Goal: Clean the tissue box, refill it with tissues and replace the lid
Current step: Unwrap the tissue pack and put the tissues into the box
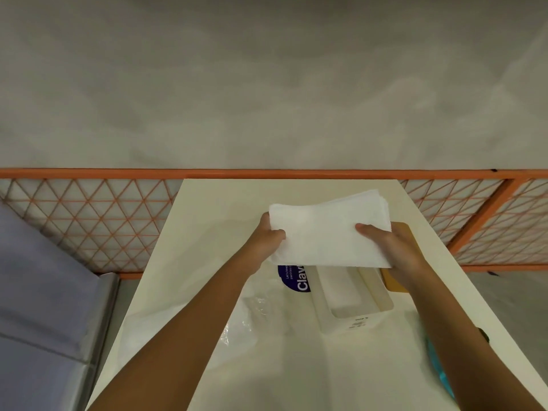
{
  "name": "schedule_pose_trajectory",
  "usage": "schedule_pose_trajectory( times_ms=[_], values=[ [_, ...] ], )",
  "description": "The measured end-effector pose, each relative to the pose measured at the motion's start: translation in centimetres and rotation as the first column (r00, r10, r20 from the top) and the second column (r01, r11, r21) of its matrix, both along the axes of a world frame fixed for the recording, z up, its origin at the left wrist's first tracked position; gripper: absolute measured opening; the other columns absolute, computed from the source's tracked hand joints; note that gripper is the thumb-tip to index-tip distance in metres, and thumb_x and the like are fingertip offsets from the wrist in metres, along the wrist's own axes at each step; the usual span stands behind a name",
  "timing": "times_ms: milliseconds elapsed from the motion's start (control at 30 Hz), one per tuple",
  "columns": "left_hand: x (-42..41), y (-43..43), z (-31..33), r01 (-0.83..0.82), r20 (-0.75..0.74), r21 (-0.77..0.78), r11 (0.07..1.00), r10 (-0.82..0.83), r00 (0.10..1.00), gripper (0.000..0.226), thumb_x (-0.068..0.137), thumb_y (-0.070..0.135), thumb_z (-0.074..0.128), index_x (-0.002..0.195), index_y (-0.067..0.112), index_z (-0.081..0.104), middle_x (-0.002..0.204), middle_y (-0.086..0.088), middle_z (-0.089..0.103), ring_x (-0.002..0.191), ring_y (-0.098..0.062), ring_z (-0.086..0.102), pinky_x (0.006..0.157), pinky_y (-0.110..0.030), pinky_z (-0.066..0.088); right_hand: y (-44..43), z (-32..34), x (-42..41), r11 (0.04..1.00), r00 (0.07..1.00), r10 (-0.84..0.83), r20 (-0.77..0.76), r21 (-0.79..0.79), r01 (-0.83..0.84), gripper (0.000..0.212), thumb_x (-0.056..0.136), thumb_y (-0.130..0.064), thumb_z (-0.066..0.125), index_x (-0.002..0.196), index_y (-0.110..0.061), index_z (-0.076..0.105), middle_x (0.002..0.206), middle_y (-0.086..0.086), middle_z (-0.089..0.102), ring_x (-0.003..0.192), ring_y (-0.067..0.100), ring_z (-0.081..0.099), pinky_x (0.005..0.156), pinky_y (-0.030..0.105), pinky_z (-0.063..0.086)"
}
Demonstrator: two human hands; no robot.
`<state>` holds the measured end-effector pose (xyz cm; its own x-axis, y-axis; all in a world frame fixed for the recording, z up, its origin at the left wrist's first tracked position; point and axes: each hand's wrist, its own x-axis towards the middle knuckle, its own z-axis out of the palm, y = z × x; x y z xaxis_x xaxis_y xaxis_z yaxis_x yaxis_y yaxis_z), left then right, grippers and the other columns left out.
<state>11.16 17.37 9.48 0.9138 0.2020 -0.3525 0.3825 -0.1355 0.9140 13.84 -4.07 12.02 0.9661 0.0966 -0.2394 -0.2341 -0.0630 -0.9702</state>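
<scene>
A thick white stack of tissues (pixel 326 229) hangs in the air above the table. My left hand (pixel 268 235) grips its left end and my right hand (pixel 388 247) grips its right end, thumbs on top. Directly below, a cream tissue box (pixel 353 304) stands with its top uncovered and its inside visible. A tan wooden lid (pixel 394 280) lies flat on the table just right of the box, partly hidden by my right hand. The tissues' clear plastic wrapper (pixel 267 307), with a blue label (pixel 293 278), lies to the left of the box.
The cream table (pixel 207 336) runs away from me to an orange mesh fence (pixel 89 221) and a grey wall. A teal cloth (pixel 439 366) peeks out under my right forearm. A lilac padded surface (pixel 38 307) sits to the left of the table.
</scene>
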Motion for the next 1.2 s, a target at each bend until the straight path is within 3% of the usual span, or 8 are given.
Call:
schedule_pose_trajectory(
  times_ms=[167,300,467,600,700,933,1100,1200],
  values=[
    [2.6,-0.8,1.5,0.094,0.065,0.203,0.975,-0.109,0.992,0.052,0.094,0.005,0.035,0.143,0.021,0.025,0.126,-0.003,0.047,0.105,-0.018,0.044,0.085,-0.027,0.039,-2.1,-1.4,0.7,0.992,0.998,-0.016,-0.053,0.123,0.022,0.018,0.084,-0.006,0.062,0.096,-0.018,0.062,0.101,0.005,0.069,0.097,0.025,0.063,0.084,0.043,0.051],
    [4.6,-2.0,2.1,0.196,0.072,0.321,0.927,-0.23,0.97,0.052,0.093,0.005,0.035,0.142,0.021,0.028,0.133,-0.007,0.048,0.108,-0.02,0.047,0.086,-0.028,0.039,-3.9,-3.3,1.2,0.992,0.992,-0.056,-0.117,0.11,0.069,0.041,0.08,-0.004,0.065,0.118,-0.015,0.052,0.117,0.008,0.06,0.102,0.025,0.058,0.086,0.042,0.048],
    [7.2,-3.6,1.2,0.284,0.072,0.41,0.867,-0.342,0.937,0.053,0.093,0.001,0.039,0.142,0.02,0.034,0.134,-0.009,0.05,0.116,-0.025,0.051,0.085,-0.024,0.04,-4.7,-4.9,0.9,0.963,0.997,-0.066,-0.031,-0.265,0.056,0.053,0.082,-0.009,0.067,0.13,-0.022,0.048,0.125,0.008,0.051,0.111,0.03,0.051,0.091,0.038,0.046],
    [8.7,-4.9,-0.8,0.328,0.079,0.44,0.836,-0.4,0.913,0.057,0.093,-0.004,0.042,0.143,0.021,0.034,0.138,-0.009,0.048,0.118,-0.023,0.051,0.079,-0.017,0.039,-3.5,-6.2,0.1,0.762,0.996,0.05,0.077,-0.648,0.012,0.047,0.089,-0.008,0.056,0.135,-0.011,0.046,0.13,0.015,0.055,0.116,0.028,0.051,0.091,0.028,0.039],
    [9.6,-5.7,-2.5,0.36,0.053,0.478,0.801,-0.435,0.899,0.056,0.093,-0.004,0.043,0.143,0.021,0.035,0.141,-0.01,0.045,0.122,-0.023,0.049,0.084,-0.018,0.039,-2.2,-7.6,-0.5,0.667,0.995,0.091,0.038,-0.745,-0.032,0.043,0.095,-0.009,0.046,0.137,-0.007,0.042,0.135,0.015,0.053,0.125,0.027,0.048,0.101,0.024,0.033],
    [11.2,-6.4,-6.0,0.481,-0.127,0.661,0.576,-0.547,0.828,0.05,0.098,0.003,0.032,0.145,0.02,0.032,0.14,-0.01,0.042,0.124,-0.026,0.045,0.1,-0.029,0.039,-0.9,-9.4,-0.1,0.494,0.984,0.143,-0.106,-0.854,-0.164,0.042,0.098,-0.012,0.04,0.14,-0.008,0.037,0.137,0.008,0.05,0.127,0.019,0.047,0.106,0.023,0.034],
    [11.4,-6.0,-8.0,0.523,-0.246,0.765,0.375,-0.58,0.777,0.051,0.091,-0.008,0.033,0.135,0.014,0.046,0.116,-0.006,0.055,0.102,-0.024,0.055,0.08,-0.028,0.048,-0.4,-10.0,0.0,0.378,0.966,0.209,-0.154,-0.898,-0.225,0.042,0.098,-0.014,0.039,0.139,-0.01,0.037,0.137,0.006,0.049,0.126,0.018,0.049,0.107,0.026,0.034],
    [11.1,-5.8,-8.0,0.447,-0.244,0.863,0.234,-0.581,0.776,0.044,0.093,-0.002,0.039,0.135,0.008,0.044,0.124,-0.011,0.054,0.113,-0.026,0.051,0.089,-0.031,0.042,-0.2,-10.2,-0.2,0.321,0.957,0.24,-0.166,-0.916,-0.24,0.043,0.098,-0.018,0.038,0.141,-0.011,0.034,0.139,0.005,0.046,0.127,0.017,0.048,0.109,0.027,0.034]
  ],
)
